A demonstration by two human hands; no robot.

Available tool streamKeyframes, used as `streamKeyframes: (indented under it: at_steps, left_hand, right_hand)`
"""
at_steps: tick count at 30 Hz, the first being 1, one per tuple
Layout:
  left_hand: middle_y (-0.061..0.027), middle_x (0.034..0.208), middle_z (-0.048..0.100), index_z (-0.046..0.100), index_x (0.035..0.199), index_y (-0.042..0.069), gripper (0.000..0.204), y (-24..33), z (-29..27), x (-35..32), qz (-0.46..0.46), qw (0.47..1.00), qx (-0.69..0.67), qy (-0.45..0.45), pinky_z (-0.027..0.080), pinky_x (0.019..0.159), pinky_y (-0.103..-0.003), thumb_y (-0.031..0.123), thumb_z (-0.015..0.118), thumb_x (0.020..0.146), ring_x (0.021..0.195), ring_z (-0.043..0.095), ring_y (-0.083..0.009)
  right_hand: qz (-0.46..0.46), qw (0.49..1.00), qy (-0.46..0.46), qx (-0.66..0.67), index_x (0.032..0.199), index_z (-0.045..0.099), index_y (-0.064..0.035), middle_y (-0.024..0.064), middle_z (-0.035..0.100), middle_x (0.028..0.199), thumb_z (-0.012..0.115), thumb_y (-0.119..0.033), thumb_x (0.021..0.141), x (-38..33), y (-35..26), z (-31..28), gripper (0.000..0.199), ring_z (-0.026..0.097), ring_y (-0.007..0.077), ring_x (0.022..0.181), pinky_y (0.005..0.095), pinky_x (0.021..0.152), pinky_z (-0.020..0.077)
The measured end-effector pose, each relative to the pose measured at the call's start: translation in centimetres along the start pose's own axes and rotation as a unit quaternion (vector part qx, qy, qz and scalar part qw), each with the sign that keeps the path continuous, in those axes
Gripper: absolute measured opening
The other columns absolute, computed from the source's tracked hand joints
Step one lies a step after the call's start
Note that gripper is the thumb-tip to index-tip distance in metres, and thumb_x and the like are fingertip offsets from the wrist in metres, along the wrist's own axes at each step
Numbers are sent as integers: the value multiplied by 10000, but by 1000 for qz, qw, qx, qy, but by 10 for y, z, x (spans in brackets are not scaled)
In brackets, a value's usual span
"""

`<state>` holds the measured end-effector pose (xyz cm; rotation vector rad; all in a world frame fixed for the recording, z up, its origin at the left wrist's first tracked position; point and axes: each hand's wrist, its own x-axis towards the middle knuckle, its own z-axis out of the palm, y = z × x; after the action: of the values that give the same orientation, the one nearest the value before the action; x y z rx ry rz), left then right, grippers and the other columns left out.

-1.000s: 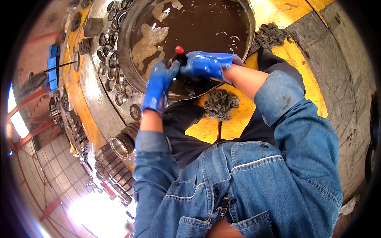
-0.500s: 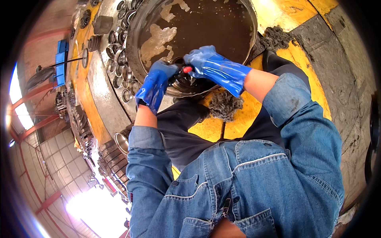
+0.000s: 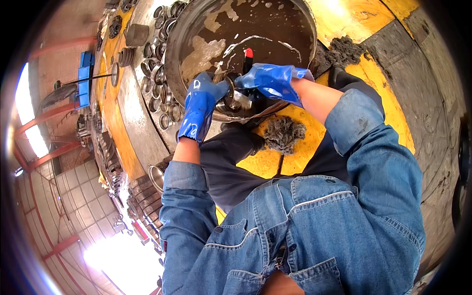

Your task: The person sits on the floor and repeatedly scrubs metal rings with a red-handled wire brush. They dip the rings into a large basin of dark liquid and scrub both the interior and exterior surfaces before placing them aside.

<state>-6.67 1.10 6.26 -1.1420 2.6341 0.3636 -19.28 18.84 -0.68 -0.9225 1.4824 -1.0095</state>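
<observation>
The left hand (image 3: pixel 200 105) in a blue glove grips a round metal ring (image 3: pixel 230 96) at the rim of a big basin (image 3: pixel 173 59) of dirty water. The right hand (image 3: pixel 271 81) is closed on a red-tipped brush (image 3: pixel 247 59), scrubbing it. Many rings (image 3: pixel 160 73) wait beside the basin, so much work looks left.

My gloves are glossy blue, left hand (image 3: pixel 199 110) and right hand (image 3: pixel 273 81) alike. The brush (image 3: pixel 247 58) has a black handle tipped red. The basin (image 3: pixel 196 29) holds dark brown liquid streaked with pale foam. Nearer me, a grey wad (image 3: pixel 285 132) lies on the yellow floor (image 3: pixel 383 98). My jacket (image 3: pixel 319 231) is faded blue denim.
</observation>
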Motion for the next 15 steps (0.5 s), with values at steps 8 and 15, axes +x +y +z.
streamKeyframes:
  at_steps: [8, 15]
  left_hand:
    - [-206, 1105, 776, 697, 1285, -4, 611, 2, 20, -2, 58, 997, 48, -4, 571, 908, -389, 377, 786, 815, 1029, 759, -296]
    - [-147, 1168, 755, 736, 1219, 182, 436, 13, 17, -13, 185, 957, 207, -86, 575, 952, -456, 241, 816, 794, 1106, 722, -336]
  right_hand:
    - [129, 957, 225, -133, 1106, 762, -100, 129, 771, 879, 676, -509, 922, 2, -3, -36, 457, 736, 297, 826, 417, 798, 573]
    - [201, 937, 248, -144, 1178, 757, -91, 192, 770, 1078, 669, -561, 910, 5, 1, -45, 548, 729, 386, 1032, 456, 932, 569]
